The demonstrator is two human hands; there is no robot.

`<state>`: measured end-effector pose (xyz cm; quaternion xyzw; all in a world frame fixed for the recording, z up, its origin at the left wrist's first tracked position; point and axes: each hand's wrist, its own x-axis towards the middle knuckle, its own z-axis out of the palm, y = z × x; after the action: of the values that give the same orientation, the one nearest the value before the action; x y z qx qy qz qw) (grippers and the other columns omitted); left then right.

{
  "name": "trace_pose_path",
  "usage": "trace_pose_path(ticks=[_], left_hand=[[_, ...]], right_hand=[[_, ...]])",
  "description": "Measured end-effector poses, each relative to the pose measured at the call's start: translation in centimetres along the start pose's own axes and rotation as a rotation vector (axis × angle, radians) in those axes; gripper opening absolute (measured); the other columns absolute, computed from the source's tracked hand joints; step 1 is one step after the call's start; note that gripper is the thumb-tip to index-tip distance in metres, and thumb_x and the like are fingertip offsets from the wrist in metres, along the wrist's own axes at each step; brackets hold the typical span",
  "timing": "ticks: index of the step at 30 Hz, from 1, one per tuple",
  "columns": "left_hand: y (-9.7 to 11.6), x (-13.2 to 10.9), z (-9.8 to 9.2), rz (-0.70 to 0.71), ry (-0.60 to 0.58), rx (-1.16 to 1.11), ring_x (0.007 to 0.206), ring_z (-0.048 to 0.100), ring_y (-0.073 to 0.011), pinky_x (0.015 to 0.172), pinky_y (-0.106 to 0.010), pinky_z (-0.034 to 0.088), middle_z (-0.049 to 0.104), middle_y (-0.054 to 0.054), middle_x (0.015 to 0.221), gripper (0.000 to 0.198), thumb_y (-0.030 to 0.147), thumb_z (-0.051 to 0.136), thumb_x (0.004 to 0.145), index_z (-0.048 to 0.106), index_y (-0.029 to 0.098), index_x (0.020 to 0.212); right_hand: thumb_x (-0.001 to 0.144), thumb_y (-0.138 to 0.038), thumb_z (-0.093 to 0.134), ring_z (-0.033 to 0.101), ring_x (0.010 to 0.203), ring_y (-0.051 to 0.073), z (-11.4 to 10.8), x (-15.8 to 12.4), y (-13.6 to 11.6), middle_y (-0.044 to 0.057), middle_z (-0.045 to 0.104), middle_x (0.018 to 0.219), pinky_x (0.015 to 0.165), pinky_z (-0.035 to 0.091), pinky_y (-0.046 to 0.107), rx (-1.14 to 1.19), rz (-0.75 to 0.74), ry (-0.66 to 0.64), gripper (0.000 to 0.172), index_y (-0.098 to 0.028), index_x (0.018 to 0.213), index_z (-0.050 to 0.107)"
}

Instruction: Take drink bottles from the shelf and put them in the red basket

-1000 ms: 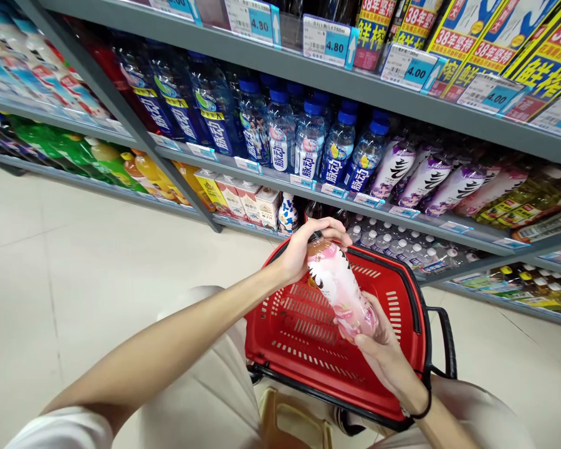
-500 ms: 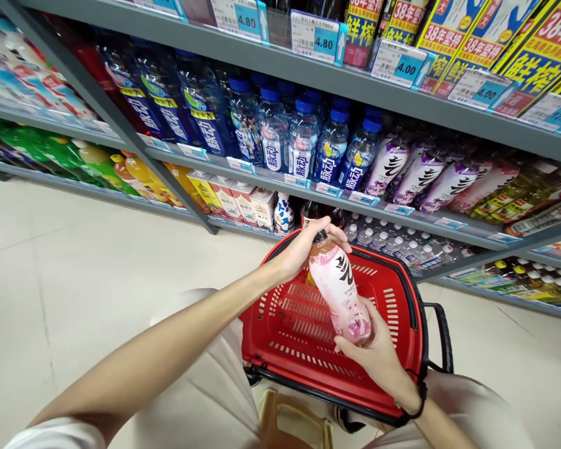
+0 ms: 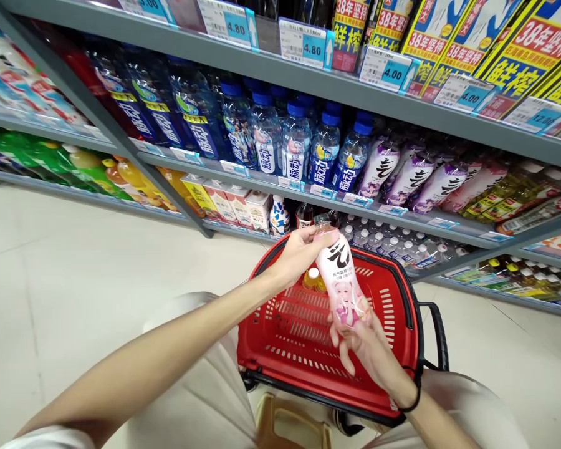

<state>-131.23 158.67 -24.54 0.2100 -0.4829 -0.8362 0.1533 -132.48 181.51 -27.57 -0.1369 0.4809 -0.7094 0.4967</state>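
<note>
A drink bottle [image 3: 343, 274] with a white and pink label is tilted over the red shopping basket [image 3: 257, 346], its capped neck toward the shelf. My left hand [image 3: 306, 249] grips it just below the neck, thumb across the label. At the lower end, my right hand [image 3: 362, 337] holds the base, thumb on top and some fingers stretched out beneath. Inside the basket, small bottles with yellow contents [image 3: 312, 279] lie near its far side, partly covered by my left hand and the drink bottle.
Blue-capped bottles [image 3: 294, 143] and purple-labelled bottles [image 3: 410, 178] line the middle shelf ahead. Below are drink cartons [image 3: 257, 211] and clear bottles [image 3: 393, 240]. The basket's black handle [image 3: 442, 337] sticks out right. A yellowish stool [image 3: 266, 424] stands between my legs.
My left hand has slid from the cap to the upper label. The bottle has been turned a little, bringing the printed figure into view, and some right-hand fingers have loosened.
</note>
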Motion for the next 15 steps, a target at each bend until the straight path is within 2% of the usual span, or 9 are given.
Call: trace_pose_path(ticks=[2,3,6,9,12,15], left_hand=[[-0.2,0.2,0.1,0.013,0.021,-0.084,0.078,0.068,-0.0144,0.075,-0.027,0.053,0.076,-0.006,0.095,0.050,0.045,0.090,0.070,0.070,0.012,0.102],[-0.3,0.2,0.1,0.017,0.023,-0.109,0.078,0.068,-0.0143,0.075,-0.027,0.053,0.076,-0.006,0.094,0.050,0.044,0.091,0.069,0.068,0.012,0.102],[-0.5,0.2,-0.1,0.013,-0.023,-0.135,0.080,0.069,-0.0148,0.075,-0.026,0.051,0.076,-0.004,0.095,0.046,0.042,0.089,0.073,0.062,0.016,0.099],[-0.3,-0.1,-0.2,-0.001,-0.105,-0.114,0.085,0.069,-0.0145,0.078,-0.026,0.050,0.077,-0.003,0.102,0.035,0.039,0.083,0.081,0.063,0.018,0.101],[0.1,-0.4,-0.2,0.002,-0.192,-0.038,0.102,0.068,-0.0182,0.090,-0.030,0.050,0.075,-0.005,0.119,0.033,0.038,0.076,0.088,0.070,0.020,0.115],[0.4,-0.4,-0.3,0.023,-0.273,0.013,0.122,0.063,-0.0243,0.103,-0.035,0.046,0.070,-0.007,0.135,0.040,0.036,0.074,0.089,0.071,0.023,0.127]], right_hand=[[0.098,-0.059,0.057,0.062,0.069,0.017,0.3,0.1,-0.3,0.013,0.071,0.108,0.033,0.041,0.017,0.154,0.122,-0.121,0.044,-0.021,0.119,0.063],[0.098,-0.060,0.056,0.064,0.072,0.019,0.5,0.1,-0.3,0.014,0.072,0.108,0.034,0.043,0.018,0.192,0.139,-0.140,0.045,-0.021,0.119,0.065],[0.098,-0.049,0.065,0.068,0.081,0.020,0.7,0.1,-0.2,0.012,0.074,0.106,0.051,0.054,0.025,0.167,0.043,-0.068,0.035,-0.021,0.120,0.067],[0.097,-0.043,0.071,0.067,0.079,0.018,0.5,0.2,0.0,0.010,0.075,0.100,0.066,0.055,0.029,0.058,-0.048,0.003,0.029,-0.019,0.112,0.071],[0.093,-0.042,0.077,0.062,0.070,0.014,0.0,0.3,0.1,0.007,0.075,0.088,0.068,0.052,0.029,-0.038,-0.084,0.056,0.028,-0.017,0.104,0.073],[0.088,-0.044,0.081,0.059,0.061,0.012,-0.5,0.6,0.3,0.005,0.074,0.083,0.061,0.049,0.027,-0.090,-0.103,0.125,0.032,-0.017,0.102,0.070]])
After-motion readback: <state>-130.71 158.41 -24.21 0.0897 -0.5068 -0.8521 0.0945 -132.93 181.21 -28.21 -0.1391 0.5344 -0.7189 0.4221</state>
